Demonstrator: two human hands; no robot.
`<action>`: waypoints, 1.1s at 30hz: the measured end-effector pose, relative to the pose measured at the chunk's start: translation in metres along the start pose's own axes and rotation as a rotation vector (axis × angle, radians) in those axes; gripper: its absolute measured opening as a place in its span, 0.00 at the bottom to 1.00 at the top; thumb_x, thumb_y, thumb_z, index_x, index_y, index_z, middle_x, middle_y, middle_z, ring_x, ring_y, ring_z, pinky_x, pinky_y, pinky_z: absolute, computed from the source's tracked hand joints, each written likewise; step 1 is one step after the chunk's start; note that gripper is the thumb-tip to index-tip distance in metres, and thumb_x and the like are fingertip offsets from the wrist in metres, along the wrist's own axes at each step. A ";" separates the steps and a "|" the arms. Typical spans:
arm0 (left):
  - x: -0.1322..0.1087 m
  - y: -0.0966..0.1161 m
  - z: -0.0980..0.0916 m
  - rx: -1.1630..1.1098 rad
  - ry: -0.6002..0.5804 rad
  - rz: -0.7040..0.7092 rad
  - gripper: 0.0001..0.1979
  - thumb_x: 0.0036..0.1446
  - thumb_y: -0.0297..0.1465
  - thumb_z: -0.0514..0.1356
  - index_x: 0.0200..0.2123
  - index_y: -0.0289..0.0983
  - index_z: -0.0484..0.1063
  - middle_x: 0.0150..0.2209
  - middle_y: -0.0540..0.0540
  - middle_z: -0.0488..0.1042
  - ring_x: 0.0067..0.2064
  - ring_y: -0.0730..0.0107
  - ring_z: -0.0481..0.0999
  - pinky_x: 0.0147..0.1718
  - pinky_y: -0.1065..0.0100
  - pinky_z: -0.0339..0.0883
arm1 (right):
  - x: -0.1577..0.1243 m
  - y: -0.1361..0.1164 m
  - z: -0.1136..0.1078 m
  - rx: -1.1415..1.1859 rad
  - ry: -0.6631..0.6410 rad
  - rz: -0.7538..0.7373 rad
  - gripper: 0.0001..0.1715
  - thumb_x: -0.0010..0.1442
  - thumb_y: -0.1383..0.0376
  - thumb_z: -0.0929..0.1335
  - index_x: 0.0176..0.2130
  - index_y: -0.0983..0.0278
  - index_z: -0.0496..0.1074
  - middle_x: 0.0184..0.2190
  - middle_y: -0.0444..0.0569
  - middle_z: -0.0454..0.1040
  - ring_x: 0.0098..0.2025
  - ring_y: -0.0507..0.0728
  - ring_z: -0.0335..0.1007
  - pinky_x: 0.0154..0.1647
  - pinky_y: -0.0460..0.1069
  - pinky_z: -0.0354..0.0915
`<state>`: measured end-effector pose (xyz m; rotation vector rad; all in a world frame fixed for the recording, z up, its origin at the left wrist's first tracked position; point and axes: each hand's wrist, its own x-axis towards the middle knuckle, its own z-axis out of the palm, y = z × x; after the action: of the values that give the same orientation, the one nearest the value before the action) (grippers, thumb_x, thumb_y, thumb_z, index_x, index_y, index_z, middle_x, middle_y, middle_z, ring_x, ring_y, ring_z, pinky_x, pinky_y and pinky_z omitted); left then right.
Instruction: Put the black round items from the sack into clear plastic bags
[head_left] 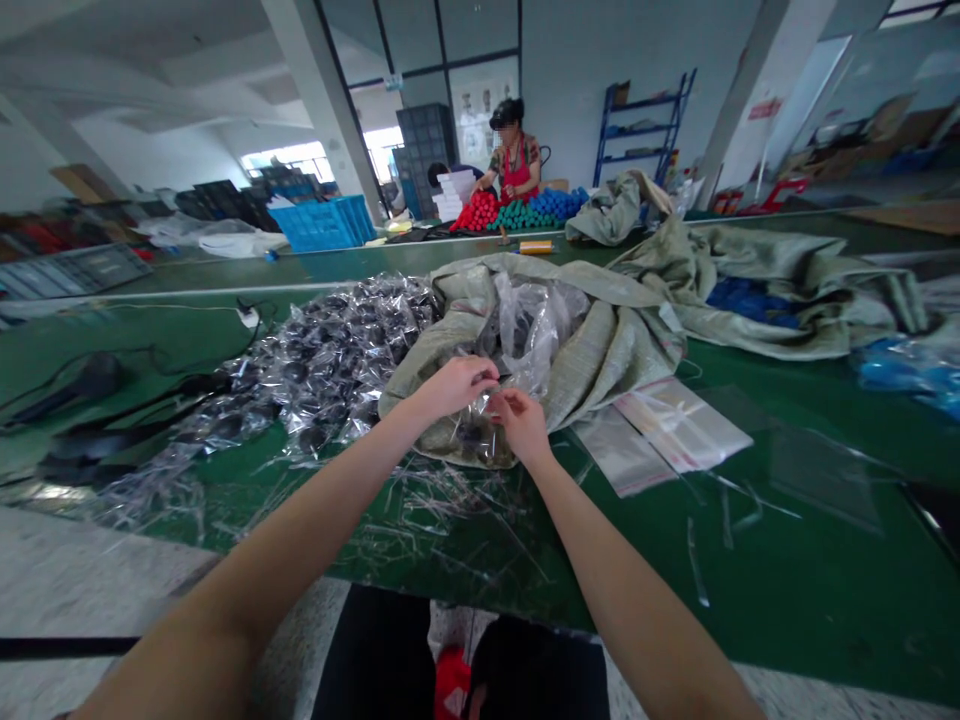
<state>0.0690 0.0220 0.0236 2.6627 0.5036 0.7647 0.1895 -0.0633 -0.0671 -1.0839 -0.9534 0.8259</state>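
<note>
My left hand (pixel 459 384) and my right hand (pixel 521 424) meet in front of an open woven sack (pixel 607 350). Between them is a small clear plastic bag (pixel 480 432) with something dark inside, its top edge pinched by the fingers of both hands. What the dark item is, I cannot make out. Left of the sack lies a large heap of clear-bagged dark items (pixel 352 345). Inside the sack mouth sits a crumpled translucent plastic liner (pixel 529 325). To the right of my right hand lie stacks of flat clear bags (pixel 679 425).
Thin plastic strips (pixel 457 500) litter the green table (pixel 787 600) near its front edge. Black straps and a cable (pixel 105 430) lie at left. Another sack with blue contents (pixel 757 300) is at right. Across the table, a person in a red apron (pixel 517 170) stands behind coloured rolls (pixel 517 212).
</note>
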 end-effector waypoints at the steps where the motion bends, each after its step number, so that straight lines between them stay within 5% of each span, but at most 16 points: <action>1: -0.003 0.002 -0.001 0.083 0.015 0.065 0.05 0.57 0.30 0.59 0.33 0.37 0.75 0.34 0.45 0.76 0.39 0.66 0.75 0.43 0.63 0.67 | 0.000 0.000 0.000 0.003 0.012 0.006 0.17 0.53 0.49 0.68 0.33 0.60 0.71 0.30 0.47 0.76 0.33 0.57 0.74 0.34 0.52 0.74; 8: -0.023 0.006 0.003 0.378 0.009 0.198 0.09 0.60 0.31 0.56 0.35 0.38 0.78 0.37 0.42 0.75 0.43 0.62 0.71 0.46 0.58 0.63 | -0.001 0.004 0.003 -0.009 0.007 -0.023 0.14 0.54 0.55 0.68 0.37 0.61 0.72 0.35 0.48 0.76 0.37 0.57 0.75 0.37 0.53 0.76; 23: -0.027 -0.004 0.017 0.455 0.134 0.196 0.11 0.60 0.27 0.53 0.31 0.36 0.74 0.34 0.42 0.76 0.40 0.62 0.71 0.41 0.60 0.61 | -0.004 -0.004 -0.002 -0.308 0.011 -0.167 0.13 0.56 0.58 0.67 0.37 0.61 0.78 0.33 0.49 0.79 0.35 0.58 0.76 0.41 0.54 0.73; 30: -0.021 -0.010 0.022 0.199 0.264 0.074 0.04 0.52 0.24 0.57 0.28 0.37 0.70 0.31 0.45 0.74 0.39 0.64 0.72 0.43 0.62 0.65 | -0.006 -0.010 -0.003 -0.321 -0.017 -0.191 0.11 0.57 0.57 0.67 0.36 0.60 0.77 0.33 0.48 0.80 0.35 0.58 0.77 0.43 0.53 0.72; 33: -0.013 -0.013 0.019 -0.129 0.456 -0.180 0.02 0.50 0.24 0.58 0.27 0.37 0.69 0.29 0.47 0.73 0.35 0.66 0.73 0.42 0.62 0.67 | -0.008 -0.009 -0.003 -0.219 -0.015 -0.129 0.12 0.57 0.56 0.68 0.35 0.60 0.75 0.34 0.48 0.80 0.38 0.58 0.77 0.45 0.54 0.72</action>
<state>0.0656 0.0242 -0.0024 2.2830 0.7639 1.3041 0.1902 -0.0734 -0.0607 -1.1915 -1.1334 0.6351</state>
